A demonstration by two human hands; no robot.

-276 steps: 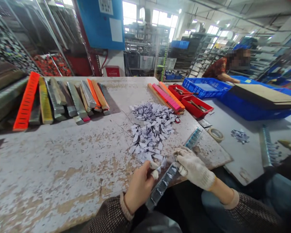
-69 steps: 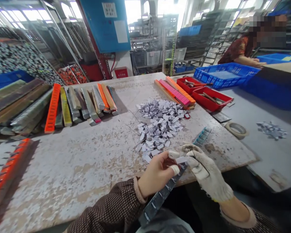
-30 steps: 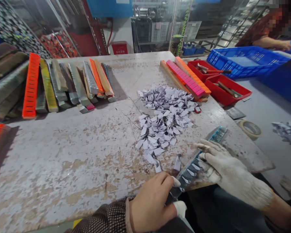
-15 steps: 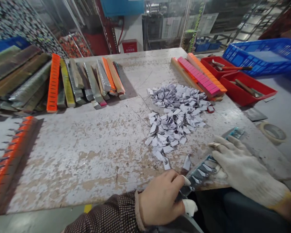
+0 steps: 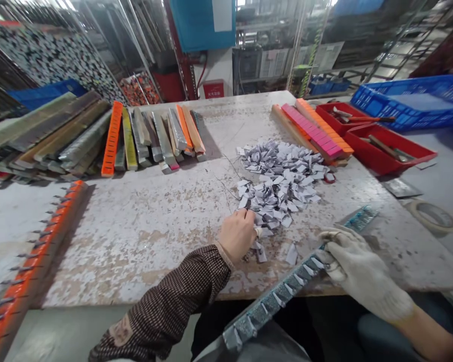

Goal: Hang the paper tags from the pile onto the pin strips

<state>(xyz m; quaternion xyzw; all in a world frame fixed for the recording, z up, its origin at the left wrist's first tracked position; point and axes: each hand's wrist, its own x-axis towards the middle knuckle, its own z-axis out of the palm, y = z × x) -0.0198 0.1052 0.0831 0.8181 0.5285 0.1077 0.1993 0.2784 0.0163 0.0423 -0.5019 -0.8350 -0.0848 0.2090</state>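
Observation:
My bare left hand (image 5: 237, 235) reaches to the near left edge of a pile of small white slips (image 5: 281, 176). Its fingers are pinched together among the slips; whether one is between them is hidden. White tape wraps at least one fingertip. In a white knit glove, my right hand (image 5: 357, 271) closes round a long grey-teal slotted bar (image 5: 272, 304). The bar slants from the tabletop at right down over my lap. Several pointed white pieces stick up from its slots. Two loose slips (image 5: 292, 254) lie between the pile and the bar.
At left lies an orange bar (image 5: 56, 231) with dark pins; a stack of bars (image 5: 53, 136) stands behind it. Pink and orange bars (image 5: 313, 129) lie at the back right, by red bins (image 5: 390, 151) with tools, a blue crate (image 5: 411, 103) and a tape roll (image 5: 432, 216).
My left hand has left the bar and moved forward and left to the slips. The bar's near end has come into view over my lap; my right hand still holds it.

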